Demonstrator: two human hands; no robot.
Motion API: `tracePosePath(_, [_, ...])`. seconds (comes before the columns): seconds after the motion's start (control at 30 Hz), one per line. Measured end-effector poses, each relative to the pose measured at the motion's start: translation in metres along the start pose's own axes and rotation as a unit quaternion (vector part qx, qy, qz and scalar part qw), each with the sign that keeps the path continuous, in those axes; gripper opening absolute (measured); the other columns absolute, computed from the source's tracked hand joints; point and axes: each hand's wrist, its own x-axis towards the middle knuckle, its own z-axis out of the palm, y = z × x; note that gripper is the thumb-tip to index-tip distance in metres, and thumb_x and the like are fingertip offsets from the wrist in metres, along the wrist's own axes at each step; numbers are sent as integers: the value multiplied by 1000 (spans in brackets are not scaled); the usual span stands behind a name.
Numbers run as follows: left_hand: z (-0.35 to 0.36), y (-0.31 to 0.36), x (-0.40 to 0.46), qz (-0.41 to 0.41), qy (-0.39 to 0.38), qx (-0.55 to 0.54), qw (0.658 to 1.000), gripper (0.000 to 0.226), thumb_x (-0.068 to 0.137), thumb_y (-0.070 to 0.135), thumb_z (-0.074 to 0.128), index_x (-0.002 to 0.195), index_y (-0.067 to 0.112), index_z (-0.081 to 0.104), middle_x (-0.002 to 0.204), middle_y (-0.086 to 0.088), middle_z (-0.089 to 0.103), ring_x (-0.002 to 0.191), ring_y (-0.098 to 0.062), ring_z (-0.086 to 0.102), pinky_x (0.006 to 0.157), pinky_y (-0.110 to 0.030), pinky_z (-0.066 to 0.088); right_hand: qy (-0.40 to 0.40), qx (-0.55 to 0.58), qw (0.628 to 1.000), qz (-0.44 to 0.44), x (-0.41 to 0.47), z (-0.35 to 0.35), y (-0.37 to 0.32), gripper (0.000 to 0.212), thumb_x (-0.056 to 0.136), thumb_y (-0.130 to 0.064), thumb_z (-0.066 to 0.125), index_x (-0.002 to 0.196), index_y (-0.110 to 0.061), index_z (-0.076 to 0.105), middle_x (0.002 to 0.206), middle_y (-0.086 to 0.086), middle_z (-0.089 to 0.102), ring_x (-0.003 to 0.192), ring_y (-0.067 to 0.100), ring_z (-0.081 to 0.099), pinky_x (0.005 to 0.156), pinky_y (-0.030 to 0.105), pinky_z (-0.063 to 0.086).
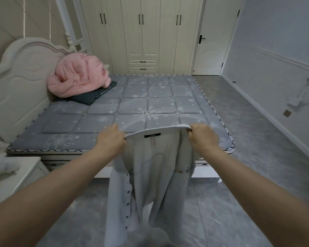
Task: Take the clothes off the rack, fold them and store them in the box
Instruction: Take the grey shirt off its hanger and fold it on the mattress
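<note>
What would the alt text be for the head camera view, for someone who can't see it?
Two hands, left and right, grip a white shirt by its shoulders, letting it hang above the floor in front of a bed. A pink quilt sits by the headboard, with a wardrobe behind.

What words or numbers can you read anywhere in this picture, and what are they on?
Black label sewn inside the collar of the white garment, which the left hand and right hand hold up: it has light lettering, but too small and blurred to read.
No other words, numbers or signs show on the bed, the wardrobe or the door.
</note>
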Motion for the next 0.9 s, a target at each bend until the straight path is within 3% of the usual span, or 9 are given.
tracePosePath(0.13, [8,-10,52,-65,-78,-39,994,31,93,27,37,110,21,62,102,-8,62,86,-28,60,70,-33,49,-50,-43,998,-5,61,19,-16,32,98,-34,44,115,-18,66,113,15,67,105,37,63,73,36,43])
tracePosePath(0.27, [5,-10,101,-173,-146,-285,931,27,98,17,29,110,15,53,89,-16,66,72,-31,69,64,-40,60,-177,168,969,26,131,48,-27,46,98,-18,40,143,-22,49,138,14,56,119,38,56,77,38,54])
tracePosePath(0.4, [4,-6,141,-338,-161,-546,749,30,96,7,27,112,-4,50,85,-33,66,72,-40,70,65,-45,60,-285,488,804,186,176,62,-56,41,95,4,34,118,-15,63,104,16,64,77,28,64,46,27,55])
tracePosePath(0.53, [15,-23,176,-322,-124,-680,647,28,93,1,41,113,-9,58,105,-31,65,94,-38,67,75,-42,60,-272,657,648,274,212,77,-75,14,93,7,45,97,5,59,81,21,63,72,28,65,56,34,62])
tracePosePath(0.6, [18,-34,194,-313,-92,-727,605,13,92,1,52,100,-3,61,87,-22,66,82,-30,68,82,-40,58,-258,698,606,282,231,86,-84,3,87,2,55,88,0,58,71,16,61,72,26,64,65,34,62])
tracePosePath(0.63, [22,-40,204,-304,-81,-740,595,7,89,0,56,94,-1,61,76,-16,65,74,-25,67,86,-40,57,-251,703,604,280,238,90,-89,3,82,-1,57,82,-4,57,66,12,58,70,24,61,72,33,60])
tracePosePath(0.7, [33,-56,226,-257,-75,-731,627,16,84,-6,56,98,-1,63,79,-10,67,82,-22,66,91,-38,54,-215,675,671,219,252,101,-99,14,79,4,51,76,-8,59,62,4,54,65,18,54,72,25,50])
tracePosePath(0.8, [53,-86,257,-151,-55,-577,801,35,81,10,64,116,14,62,100,-5,72,99,-23,67,88,-41,55,-106,499,859,33,260,113,-112,40,82,12,47,99,-14,72,73,-9,70,67,-1,62,59,9,40])
tracePosePath(0.9, [60,-107,291,-135,28,-443,886,16,84,13,65,98,22,66,88,-4,71,90,-26,66,74,-36,50,31,326,945,-8,278,119,-127,28,83,-4,60,102,-15,77,91,7,77,87,16,68,64,19,34])
